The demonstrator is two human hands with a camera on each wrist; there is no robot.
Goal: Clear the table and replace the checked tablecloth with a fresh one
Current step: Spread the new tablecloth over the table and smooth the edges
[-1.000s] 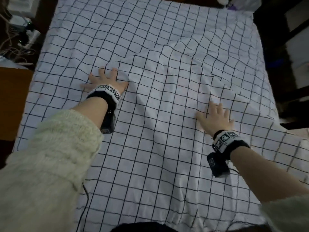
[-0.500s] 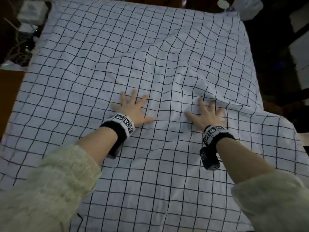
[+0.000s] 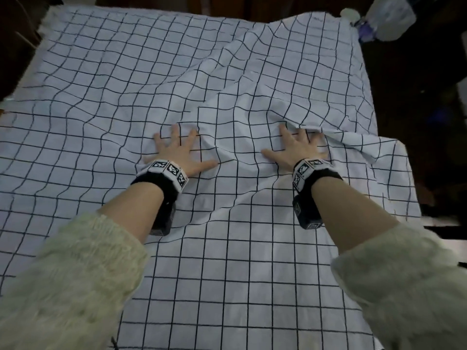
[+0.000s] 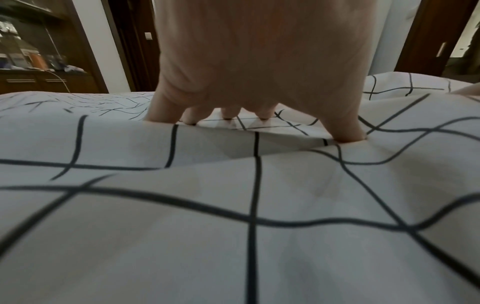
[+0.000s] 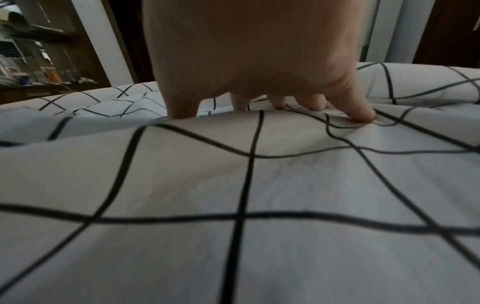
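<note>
Checked tablecloth (image 3: 252, 274) covers the whole table, rumpled into ridges at mid-cloth. Left hand (image 3: 177, 152) and right hand (image 3: 298, 150) lie flat on it side by side, fingers spread, gripping nothing, probably pressing the folds flat.

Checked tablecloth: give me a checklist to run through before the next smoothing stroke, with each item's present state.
1. Left hand flat on the checked tablecloth, fingers spread: ok.
2. Right hand flat on the cloth: ok.
3. Cloth lying smooth between the hands: not ok, a ridge runs there.
4. Fold just past the right fingertips flattened: not ok, it overlaps them.
5. Nothing standing on the cloth in the hands' path: ok.
6. Plastic bottle at the far right corner clear of the cloth: cannot tell.
</note>
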